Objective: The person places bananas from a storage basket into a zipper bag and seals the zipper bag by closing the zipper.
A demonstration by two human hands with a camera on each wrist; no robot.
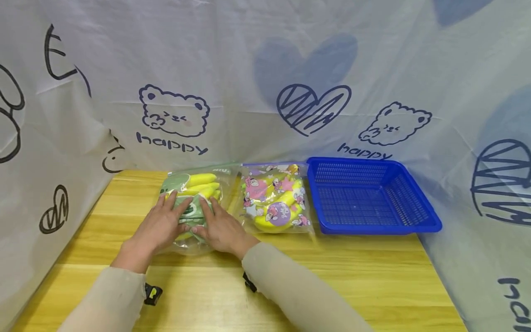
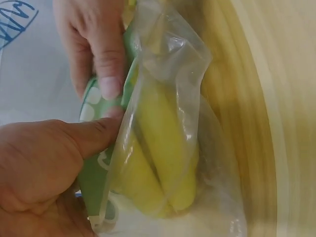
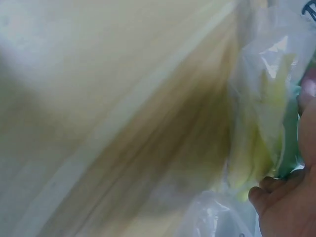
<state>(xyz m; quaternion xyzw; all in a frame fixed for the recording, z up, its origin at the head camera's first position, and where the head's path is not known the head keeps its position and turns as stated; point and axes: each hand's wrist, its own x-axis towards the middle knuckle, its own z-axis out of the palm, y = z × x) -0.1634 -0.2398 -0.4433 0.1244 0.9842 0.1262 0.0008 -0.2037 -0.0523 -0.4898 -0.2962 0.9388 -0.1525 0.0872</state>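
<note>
A clear plastic bag with a green printed panel [image 1: 191, 208] lies on the left part of the table, and long yellow bananas [image 1: 200, 180] show inside it. My left hand [image 1: 159, 224] holds the bag's left side, fingers spread over the panel. From the right side, my right hand [image 1: 221, 229] grips the same panel, the two thumbs almost meeting. In the left wrist view, both thumbs press on the green panel [image 2: 101, 123] while other fingers go behind it. The right wrist view catches the bag [image 3: 261, 113] with my right hand [image 3: 286, 202] at its edge.
Right of the bag lies a second clear bag [image 1: 275, 200] with pink cartoon prints and yellow contents. A blue plastic basket [image 1: 373, 230] stands beyond it on the wooden table [image 1: 332, 272]. A white printed cloth [image 1: 244, 92] hangs behind and at both sides.
</note>
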